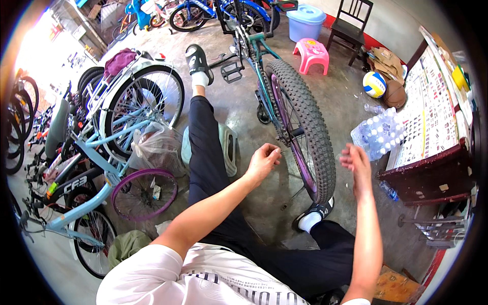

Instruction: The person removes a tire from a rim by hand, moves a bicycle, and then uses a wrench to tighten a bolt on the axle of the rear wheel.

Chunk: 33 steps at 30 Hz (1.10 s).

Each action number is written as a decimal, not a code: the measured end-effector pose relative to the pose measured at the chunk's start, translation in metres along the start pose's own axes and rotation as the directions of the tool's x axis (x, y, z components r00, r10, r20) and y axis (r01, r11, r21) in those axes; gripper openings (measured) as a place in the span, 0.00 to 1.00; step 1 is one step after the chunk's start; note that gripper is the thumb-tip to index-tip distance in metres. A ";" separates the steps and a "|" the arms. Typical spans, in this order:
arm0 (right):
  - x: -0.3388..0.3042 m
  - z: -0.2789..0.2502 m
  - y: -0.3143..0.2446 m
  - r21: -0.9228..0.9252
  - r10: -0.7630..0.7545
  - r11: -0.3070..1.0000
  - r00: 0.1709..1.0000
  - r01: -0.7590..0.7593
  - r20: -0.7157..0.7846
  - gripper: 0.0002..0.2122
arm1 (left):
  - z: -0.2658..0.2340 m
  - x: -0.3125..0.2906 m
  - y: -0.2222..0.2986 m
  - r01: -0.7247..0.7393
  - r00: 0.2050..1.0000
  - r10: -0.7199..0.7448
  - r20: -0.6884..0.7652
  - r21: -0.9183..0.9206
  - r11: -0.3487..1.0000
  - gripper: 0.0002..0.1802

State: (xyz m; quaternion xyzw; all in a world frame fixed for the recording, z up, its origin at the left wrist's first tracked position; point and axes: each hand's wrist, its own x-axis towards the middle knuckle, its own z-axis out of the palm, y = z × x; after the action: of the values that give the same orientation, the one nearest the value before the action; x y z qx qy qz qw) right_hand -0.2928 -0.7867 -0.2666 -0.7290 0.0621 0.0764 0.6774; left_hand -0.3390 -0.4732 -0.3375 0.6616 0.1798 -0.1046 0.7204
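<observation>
Knobby black tyre (311, 133) between both hands

Support surface: bare grey concrete floor (345, 104), stained. Resting directly on it: knobby black bicycle tyre on a purple rim (305, 127), centre; pink plastic stool (311, 53) at 1 o'clock; pale blue lidded plastic tub (305, 21) at 12; dark wooden chair (351, 28); shrink-wrapped pack of clear water bottles (378, 133) at 3; yellow-blue-white volleyball (374, 84) at 2.
</observation>
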 end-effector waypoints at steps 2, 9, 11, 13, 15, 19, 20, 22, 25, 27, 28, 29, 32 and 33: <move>-0.024 0.023 -0.056 0.022 -0.174 0.985 0.977 0.172 0.125 0.23 | 0.005 0.000 0.004 -0.012 1.000 0.012 -0.002 0.028 1.000 0.14; -0.066 0.091 -0.088 -0.387 -0.483 0.756 0.849 0.528 0.214 0.46 | 0.010 0.004 0.004 -0.019 1.000 0.021 -0.023 0.078 0.997 0.14; -0.057 0.098 -0.078 -0.323 -0.490 0.787 0.850 0.526 0.193 0.41 | 0.009 0.001 0.002 -0.013 0.999 0.016 -0.037 0.088 0.996 0.15; -0.052 0.094 -0.078 -0.271 -0.470 0.821 0.865 0.502 0.178 0.37 | 0.009 -0.001 0.000 -0.001 0.999 0.006 -0.048 0.101 0.995 0.15; -0.050 0.088 -0.083 -0.223 -0.446 0.855 0.883 0.469 0.149 0.32 | 0.009 -0.004 -0.002 0.014 0.998 -0.008 -0.057 0.106 0.994 0.16; -0.056 0.059 -0.082 -0.172 -0.458 0.871 0.887 0.460 0.052 0.31 | 0.006 -0.006 0.004 -0.041 0.997 0.052 -0.059 0.166 0.985 0.15; -0.063 0.052 -0.082 -0.138 -0.430 0.892 0.902 0.430 0.031 0.31 | 0.002 -0.006 0.001 -0.065 0.995 0.076 -0.059 0.178 0.982 0.15; -0.076 0.041 -0.078 -0.167 -0.426 0.891 0.905 0.421 0.012 0.31 | -0.007 -0.008 -0.005 -0.107 0.990 0.122 -0.074 0.188 0.976 0.13; -0.089 0.028 -0.067 -0.138 -0.446 0.887 0.895 0.442 0.002 0.30 | -0.001 -0.010 0.001 -0.137 0.983 0.160 -0.089 0.225 0.965 0.13; -0.092 0.026 -0.061 -0.156 -0.497 0.859 0.867 0.488 -0.024 0.30 | 0.007 -0.008 0.005 -0.137 0.981 0.165 -0.102 0.239 0.961 0.13; -0.094 0.025 -0.061 -0.155 -0.492 0.862 0.870 0.482 -0.029 0.30 | 0.012 -0.007 0.003 -0.142 0.980 0.169 -0.101 0.235 0.962 0.13; -0.094 0.026 -0.064 -0.147 -0.496 0.861 0.868 0.488 -0.029 0.30 | 0.015 -0.003 0.003 -0.153 0.979 0.178 -0.098 0.224 0.963 0.13; -0.093 0.025 -0.067 -0.169 -0.504 0.852 0.864 0.495 -0.008 0.31 | 0.029 0.006 0.006 -0.157 0.978 0.180 -0.102 0.195 0.968 0.14; -0.093 0.027 -0.068 -0.171 -0.500 0.854 0.866 0.491 -0.006 0.31 | 0.034 0.008 0.013 -0.139 0.980 0.162 -0.112 0.190 0.972 0.15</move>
State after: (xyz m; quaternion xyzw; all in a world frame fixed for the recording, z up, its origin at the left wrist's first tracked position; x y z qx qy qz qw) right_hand -0.3716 -0.7562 -0.1839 -0.7751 -0.1170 -0.1142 0.6104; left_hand -0.3231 -0.5045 -0.3269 0.7413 0.1641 -0.0232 0.6503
